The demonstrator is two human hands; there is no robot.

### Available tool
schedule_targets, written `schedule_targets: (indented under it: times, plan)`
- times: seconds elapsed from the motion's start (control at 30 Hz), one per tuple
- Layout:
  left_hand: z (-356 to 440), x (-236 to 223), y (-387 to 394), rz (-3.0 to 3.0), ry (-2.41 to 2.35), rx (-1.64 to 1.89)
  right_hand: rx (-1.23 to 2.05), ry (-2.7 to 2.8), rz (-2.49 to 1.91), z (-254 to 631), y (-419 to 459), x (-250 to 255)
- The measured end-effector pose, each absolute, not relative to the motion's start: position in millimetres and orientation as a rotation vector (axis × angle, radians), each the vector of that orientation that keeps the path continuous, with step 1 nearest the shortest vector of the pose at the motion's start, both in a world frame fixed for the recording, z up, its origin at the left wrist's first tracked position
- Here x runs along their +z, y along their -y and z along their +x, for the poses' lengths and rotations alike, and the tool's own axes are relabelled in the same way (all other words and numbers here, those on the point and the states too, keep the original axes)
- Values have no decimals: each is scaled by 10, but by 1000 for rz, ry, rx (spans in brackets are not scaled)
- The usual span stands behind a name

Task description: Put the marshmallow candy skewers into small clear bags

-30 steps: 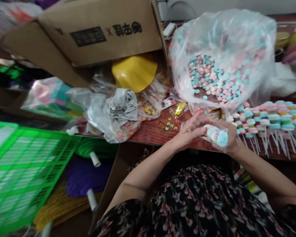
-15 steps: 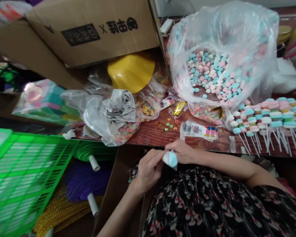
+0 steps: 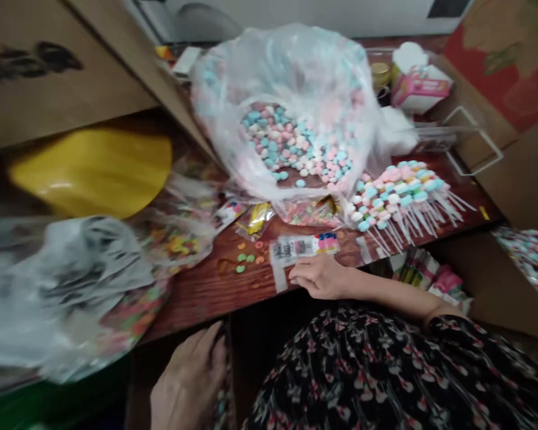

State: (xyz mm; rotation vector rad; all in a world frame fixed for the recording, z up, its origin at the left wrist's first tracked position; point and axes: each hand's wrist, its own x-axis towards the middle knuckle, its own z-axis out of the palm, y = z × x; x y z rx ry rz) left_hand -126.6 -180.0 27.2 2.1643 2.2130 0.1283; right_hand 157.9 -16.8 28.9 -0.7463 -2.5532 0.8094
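So far, candy lollipops (image 3: pixel 397 194) lie bunched beside a mostly full bag of pastel candies (image 3: pixel 291 101); right hand (image 3: pixel 318 276) open by printed wrappers (image 3: pixel 302 246), left hand (image 3: pixel 190 376) loosely open, empty.

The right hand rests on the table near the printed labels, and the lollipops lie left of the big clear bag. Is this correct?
No: the head view shows the lollipops right of the big clear bag, not left. The right hand rests on the table near the printed labels.
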Motion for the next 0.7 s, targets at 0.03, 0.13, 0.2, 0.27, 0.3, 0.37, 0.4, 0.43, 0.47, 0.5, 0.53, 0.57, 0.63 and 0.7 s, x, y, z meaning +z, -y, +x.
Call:
schedule_targets:
  times: [0.03, 0.13, 0.2, 0.27, 0.3, 0.37, 0.4, 0.43, 0.47, 0.5, 0.53, 0.57, 0.63, 0.7]
  plan:
    - [-1060, 311, 1539, 2317, -2110, 342, 758, 2524, -772, 1643, 158, 288]
    - [-355, 442, 736, 2654, -1686, 393, 482, 2439, -930, 1862, 111, 344]
    - [20, 480, 328, 2738, -1519, 178, 290, 2336, -1081, 2098, 70, 428]
    - [233, 454, 97, 2758, -1448, -11, 146, 2190, -1236, 2429, 33, 523]
    - [282, 422, 44, 2766, -1431, -66, 82, 2106, -1328, 2620, 21, 568]
    - [295, 338, 24, 2789, -1432, -115, -55, 1964, -1493, 3009, 7, 640]
    - [274, 294, 37, 2809, -1441, -113, -107, 1914, -1574, 3186, 3, 668]
    - [243, 252, 53, 2834, -1451, -95, -143, 1879, -1651, 3342, -3, 689]
    - [208, 212, 67, 2863, -1457, -59, -186, 1843, -1717, 3470, -14, 705]
    - [171, 174, 75, 2891, -1459, 0, -222, 1821, -1776, 3570, -30, 716]
    - [134, 138, 75, 2918, -1463, 82, -258, 1806, -1830, 3641, -53, 724]
    - [98, 102, 70, 2940, -1470, 188, -291, 1796, -1879, 3687, -80, 729]
    - [36, 32, 52, 2970, -1484, 426, -332, 1781, -1970, 3728, -142, 731]
    - [-1, -21, 43, 2966, -1482, 608, -345, 1755, -2061, 3735, -201, 722]
